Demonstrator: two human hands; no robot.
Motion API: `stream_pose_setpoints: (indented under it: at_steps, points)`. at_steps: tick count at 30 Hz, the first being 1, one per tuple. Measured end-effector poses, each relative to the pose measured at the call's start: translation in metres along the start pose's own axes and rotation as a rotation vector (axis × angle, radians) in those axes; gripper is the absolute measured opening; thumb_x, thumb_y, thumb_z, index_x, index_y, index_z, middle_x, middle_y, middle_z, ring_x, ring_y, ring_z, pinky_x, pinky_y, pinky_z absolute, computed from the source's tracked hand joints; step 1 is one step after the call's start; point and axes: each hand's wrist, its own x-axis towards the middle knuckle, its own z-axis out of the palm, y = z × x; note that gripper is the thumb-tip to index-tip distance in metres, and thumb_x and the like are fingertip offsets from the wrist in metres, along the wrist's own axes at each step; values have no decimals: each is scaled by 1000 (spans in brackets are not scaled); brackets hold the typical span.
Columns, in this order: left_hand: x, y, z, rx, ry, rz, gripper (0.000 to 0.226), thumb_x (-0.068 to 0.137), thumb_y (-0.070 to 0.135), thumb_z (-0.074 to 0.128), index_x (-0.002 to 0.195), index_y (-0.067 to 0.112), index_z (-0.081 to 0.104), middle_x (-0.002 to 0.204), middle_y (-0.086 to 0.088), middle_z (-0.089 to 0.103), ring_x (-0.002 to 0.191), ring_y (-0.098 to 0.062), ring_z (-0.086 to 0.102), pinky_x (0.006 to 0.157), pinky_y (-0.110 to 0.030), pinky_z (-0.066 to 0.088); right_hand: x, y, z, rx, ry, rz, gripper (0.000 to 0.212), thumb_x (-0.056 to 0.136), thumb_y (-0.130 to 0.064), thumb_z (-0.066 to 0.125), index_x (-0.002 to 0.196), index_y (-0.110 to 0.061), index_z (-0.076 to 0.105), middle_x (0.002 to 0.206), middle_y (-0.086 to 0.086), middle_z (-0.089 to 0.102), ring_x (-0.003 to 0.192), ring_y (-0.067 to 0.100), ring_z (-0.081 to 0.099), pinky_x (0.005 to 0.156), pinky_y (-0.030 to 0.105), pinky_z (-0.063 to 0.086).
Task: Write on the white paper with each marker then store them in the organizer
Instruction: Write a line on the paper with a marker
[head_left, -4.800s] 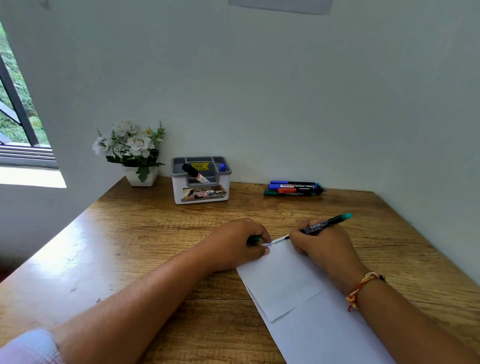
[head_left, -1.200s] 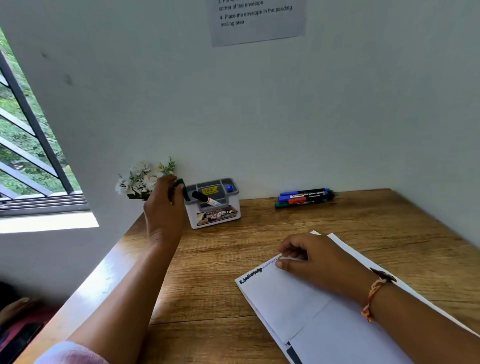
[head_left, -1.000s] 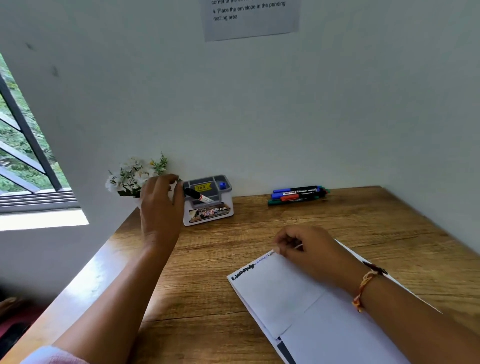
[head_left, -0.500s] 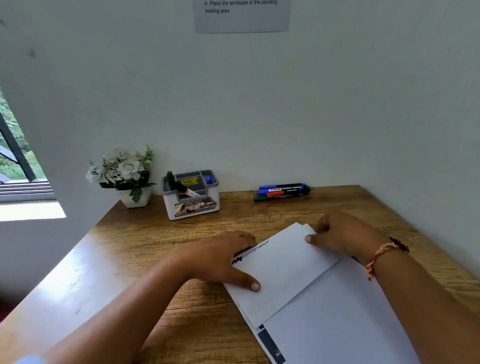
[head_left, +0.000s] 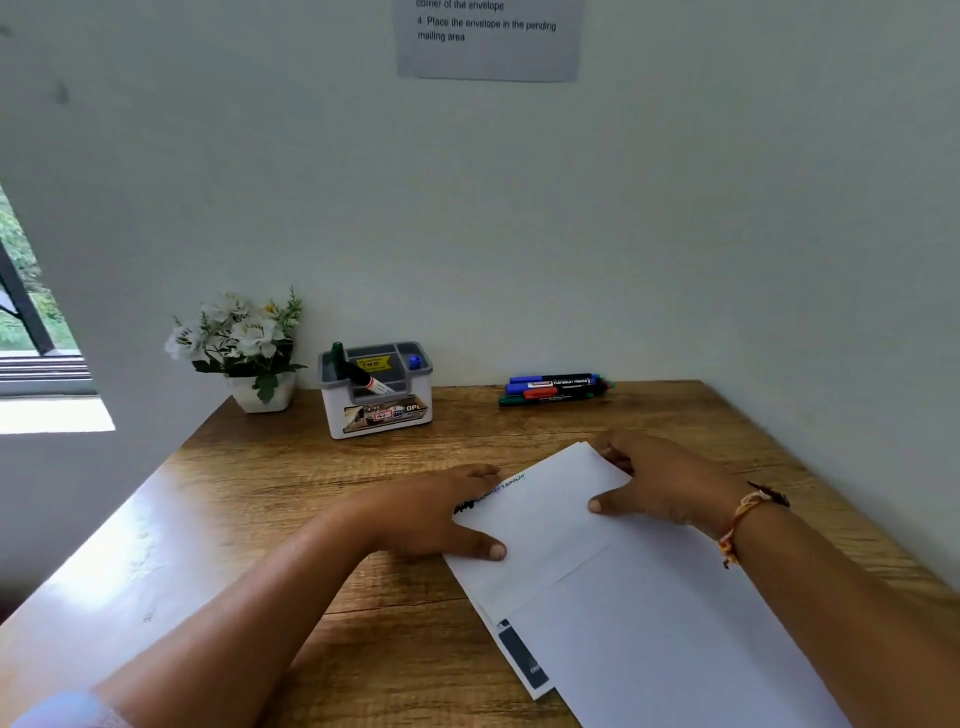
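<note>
Both hands hold nothing: the left hand (head_left: 441, 514) lies flat over the written line at the white paper's (head_left: 550, 530) left edge, and the right hand (head_left: 667, 483) is spread on its far corner (unused markers (head_left: 556, 388) by the wall, others in the organizer (head_left: 376, 415)). Risk: the left fingers could smear the ink if it is wet, and lifting both hands could let the sheet shift.

free: desk (head_left: 291, 483) left of paper (head_left: 545, 519) | blocked: flower pot (head_left: 262, 397), organizer (head_left: 384, 415), markers (head_left: 553, 388) along back wall (head_left: 519, 234)
</note>
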Motion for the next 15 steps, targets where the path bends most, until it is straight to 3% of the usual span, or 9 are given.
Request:
stream_pose_setpoints:
  at_steps: [7,11,15]
  points:
    - [-4,-1,-3,-66,13,-21,94,81,71,59,155,43,10,163,21,6,150,-13,16,121,-43,16,19,7,1,130,33,11,86,76,-36,87,148,-26,41,138,4,58,125,20,57,108,37,46]
    - [-5,1,-3,-75,14,-18,93,83,69,60,156,42,9,164,21,6,150,-12,17,120,-41,16,25,16,1,212,76,1,74,75,-32,88,139,-23,52,123,0,64,114,17,62,102,36,50]
    - [-6,2,-3,-86,17,-18,93,83,68,60,156,42,9,163,21,7,150,-12,16,120,-39,15,31,24,9,273,101,-41,61,71,-34,90,125,-28,63,120,-4,71,107,13,67,99,42,54]
